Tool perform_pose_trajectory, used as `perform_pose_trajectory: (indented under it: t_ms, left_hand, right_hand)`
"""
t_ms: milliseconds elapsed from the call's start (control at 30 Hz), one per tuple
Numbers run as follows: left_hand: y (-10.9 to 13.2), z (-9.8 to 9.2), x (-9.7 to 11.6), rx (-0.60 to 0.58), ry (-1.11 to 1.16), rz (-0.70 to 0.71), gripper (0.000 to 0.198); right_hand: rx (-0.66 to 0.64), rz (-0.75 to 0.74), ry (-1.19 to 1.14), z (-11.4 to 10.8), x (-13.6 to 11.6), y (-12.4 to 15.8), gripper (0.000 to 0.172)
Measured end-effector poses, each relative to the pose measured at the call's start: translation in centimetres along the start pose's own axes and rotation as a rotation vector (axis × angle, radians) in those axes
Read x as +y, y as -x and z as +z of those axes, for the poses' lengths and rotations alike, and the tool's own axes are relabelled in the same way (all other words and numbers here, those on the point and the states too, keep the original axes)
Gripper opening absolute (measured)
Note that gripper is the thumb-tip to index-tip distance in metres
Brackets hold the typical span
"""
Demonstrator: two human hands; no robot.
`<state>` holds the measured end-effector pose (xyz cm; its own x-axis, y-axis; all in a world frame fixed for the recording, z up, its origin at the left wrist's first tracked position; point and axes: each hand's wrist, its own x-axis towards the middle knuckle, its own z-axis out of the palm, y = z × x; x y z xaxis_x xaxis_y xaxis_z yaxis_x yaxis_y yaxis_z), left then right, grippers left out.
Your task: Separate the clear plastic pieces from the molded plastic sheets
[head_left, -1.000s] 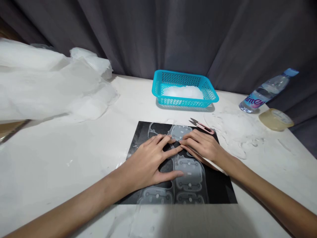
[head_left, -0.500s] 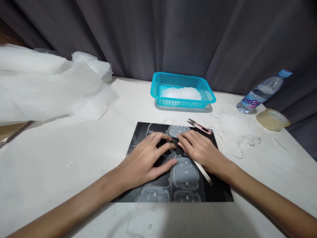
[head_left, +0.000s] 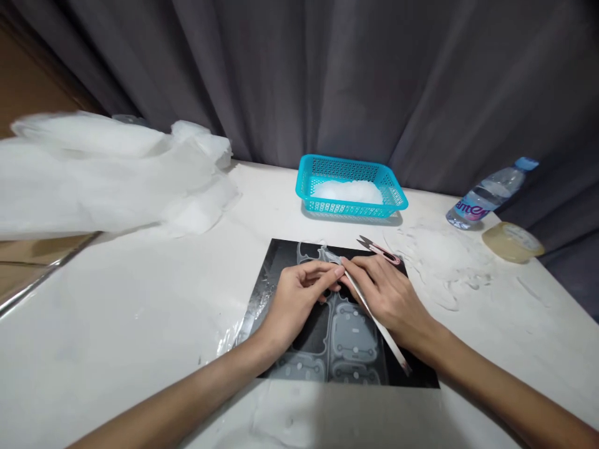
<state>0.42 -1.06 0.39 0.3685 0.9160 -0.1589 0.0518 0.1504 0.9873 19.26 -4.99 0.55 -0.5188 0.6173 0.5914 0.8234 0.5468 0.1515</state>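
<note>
A translucent sheet (head_left: 355,330) with rounded, moulded pieces lies on a black board (head_left: 412,368) in front of me. My left hand (head_left: 304,293) is over the board, thumb and fingertips pinched together at the sheet's upper middle part, which looks raised there. My right hand (head_left: 384,287) is close beside it, its fingers bent around a slim white stick-like tool (head_left: 386,337). This tool slants from the fingertips down towards the board's lower right. Its working tip is hidden between both hands. Pink-handled thread snips (head_left: 379,249) lie at the board's upper right edge.
Behind the board stands a turquoise basket (head_left: 350,209) with white translucent pieces (head_left: 349,191). To the right are clear scraps (head_left: 442,255), a water bottle (head_left: 489,194) and a tape roll (head_left: 512,242). White plastic bags (head_left: 116,181) lie at left over a cardboard box (head_left: 37,262).
My left hand has closed from spread fingers to a pinch, nearer to the right hand. The white tool shows more fully in my right hand. The view has shifted slightly.
</note>
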Motion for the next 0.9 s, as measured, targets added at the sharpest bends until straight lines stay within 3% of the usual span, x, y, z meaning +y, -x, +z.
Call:
perform_pose_trajectory:
  t_ms: [367,667,767,900]
  left_hand:
    - [-0.2,0.2,-0.6,0.055,-0.061,0.017,0.031]
    - [-0.1,0.4,-0.3,0.015,-0.087,0.037,0.010]
    - [-0.4,0.1,-0.3,-0.026,-0.114,0.017,0.006]
    - [-0.6,-0.5,-0.4,-0.051,-0.148,-0.014,0.005]
  right_hand:
    - [-0.038,0.143,-0.228,0.1,-0.6,0.1,0.026]
    - [-0.088,0.188,-0.294,0.1,-0.8,0.2,0.023]
    - [-0.049,0.259,-0.322,0.2,0.9,-0.1,0.022]
    - [0.099,0.552,-0.410,0.0,6.3,-1.0,0.019]
